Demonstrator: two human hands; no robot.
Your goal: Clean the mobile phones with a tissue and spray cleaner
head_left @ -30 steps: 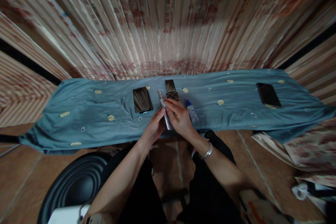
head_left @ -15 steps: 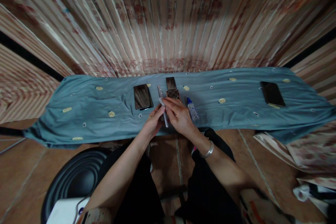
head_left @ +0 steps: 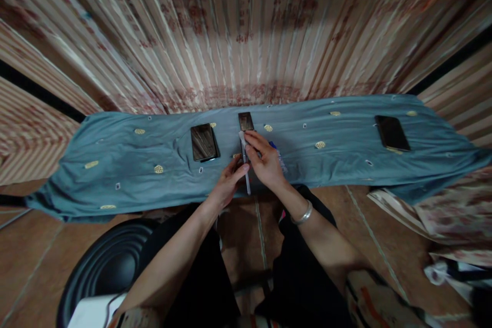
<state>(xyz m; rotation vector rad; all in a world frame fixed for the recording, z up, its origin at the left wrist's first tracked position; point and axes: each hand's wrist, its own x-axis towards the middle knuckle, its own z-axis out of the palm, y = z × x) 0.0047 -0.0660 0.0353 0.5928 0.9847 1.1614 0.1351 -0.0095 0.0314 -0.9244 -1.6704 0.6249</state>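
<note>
My left hand (head_left: pixel 226 182) grips a thin, silver-edged, phone-like slab (head_left: pixel 248 184), turned edge-on above the front of the cloth. My right hand (head_left: pixel 266 165) is closed at the slab's far end, its fingers pinching a small white wipe (head_left: pixel 241 136) against the edge. Just beyond the fingers lies a small dark flat object (head_left: pixel 246 121), its near part hidden. A clear bottle with a blue cap (head_left: pixel 272 144) is partly covered by my right hand.
A blue-green patterned cloth (head_left: pixel 154 189) covers the long narrow table. To the left lies a dark phone (head_left: pixel 203 142) on another flat item; at the right is a second dark phone (head_left: pixel 392 133). Striped curtains (head_left: pixel 215 36) hang behind. A round black ribbed object (head_left: pixel 111 261) stands at lower left.
Both hands have shifted slightly, and the slab is now more upright in view. My right hand and the wipe have moved toward its far end, covering more of the bottle and the nearer dark item.
</note>
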